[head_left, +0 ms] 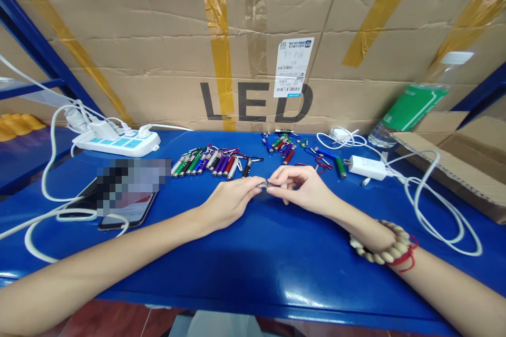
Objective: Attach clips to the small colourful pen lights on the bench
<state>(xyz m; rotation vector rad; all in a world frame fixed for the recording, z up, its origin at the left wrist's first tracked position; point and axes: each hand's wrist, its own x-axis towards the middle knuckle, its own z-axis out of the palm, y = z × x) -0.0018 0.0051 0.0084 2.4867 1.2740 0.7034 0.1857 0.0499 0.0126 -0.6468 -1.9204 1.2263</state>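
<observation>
Above the middle of the blue table, my left hand (231, 199) and my right hand (302, 187) meet, fingertips close together. Between them is a small dark metallic piece (263, 185), mostly covered by fingers; its kind is too small to make out. Both hands pinch it, one at each end. Just behind my left hand lies a row of small keychain flashlights (209, 162) in silver, green, blue, purple, red and black, with carabiner clips. Behind my right hand is a looser heap of flashlight parts and clips (279, 143). A green and blue flashlight (340, 167) lies right of it.
A white power strip (118, 143) with plugs and cables stands back left, near two phones (134, 210). At right are a white charger (367, 167) with looping cable, a green-labelled bottle (411, 108) and an open carton (454, 174). A large cardboard box (166, 42) walls the back.
</observation>
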